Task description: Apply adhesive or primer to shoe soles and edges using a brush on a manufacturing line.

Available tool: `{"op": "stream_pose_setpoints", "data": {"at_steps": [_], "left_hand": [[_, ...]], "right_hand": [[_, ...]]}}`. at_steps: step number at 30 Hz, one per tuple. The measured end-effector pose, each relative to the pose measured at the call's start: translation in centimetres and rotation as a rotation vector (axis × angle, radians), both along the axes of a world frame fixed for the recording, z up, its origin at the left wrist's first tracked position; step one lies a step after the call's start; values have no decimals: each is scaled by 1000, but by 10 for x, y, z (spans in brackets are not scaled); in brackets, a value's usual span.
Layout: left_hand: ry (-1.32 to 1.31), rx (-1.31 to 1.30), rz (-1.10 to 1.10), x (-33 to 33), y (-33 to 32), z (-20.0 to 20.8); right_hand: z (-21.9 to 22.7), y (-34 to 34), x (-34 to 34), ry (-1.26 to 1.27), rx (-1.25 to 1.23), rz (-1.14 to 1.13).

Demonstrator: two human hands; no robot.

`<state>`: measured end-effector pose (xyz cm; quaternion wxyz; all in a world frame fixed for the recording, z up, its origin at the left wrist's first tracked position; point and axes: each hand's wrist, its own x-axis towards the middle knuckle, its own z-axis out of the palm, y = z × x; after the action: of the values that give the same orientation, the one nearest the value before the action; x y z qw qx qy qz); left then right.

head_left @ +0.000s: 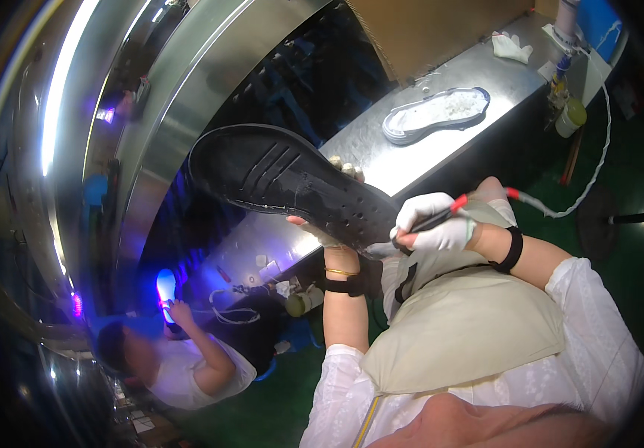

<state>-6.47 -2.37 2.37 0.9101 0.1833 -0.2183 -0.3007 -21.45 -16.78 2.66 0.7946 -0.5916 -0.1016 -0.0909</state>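
A large black shoe sole [281, 175] is held up and tilted in front of me, showing ridges at its wide end and small holes farther along. My left hand [316, 230] grips it from beneath, thumb on the near edge and fingertips showing past the far edge; the sole hides the rest. In a white glove with bare fingertips, my right hand [441, 222] is closed round a black-handled brush [434, 222]. Its tip is at the sole's narrow end, and contact is hard to make out. A white hose [598, 160] with red fittings runs from the brush's back end.
On the metal bench [382, 160] lies a grey-white sole [438, 116], with a white glove [511, 48] farther back. A cardboard box [449, 30] stands behind. At right is a yellow-green pot [572, 116]. A co-worker [195, 366] holds a blue-lit sole [166, 287] at lower left.
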Motion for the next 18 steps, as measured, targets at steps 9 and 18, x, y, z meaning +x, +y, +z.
{"op": "stream_pose_setpoints", "data": {"at_steps": [9,18], "left_hand": [[-141,138,-48,14,2,9],[-257,477,-145,13,-2,25]], "right_hand": [[-1,-13,3,-85,-54,13],[2,-24,10,-87,-108,-57]]}}
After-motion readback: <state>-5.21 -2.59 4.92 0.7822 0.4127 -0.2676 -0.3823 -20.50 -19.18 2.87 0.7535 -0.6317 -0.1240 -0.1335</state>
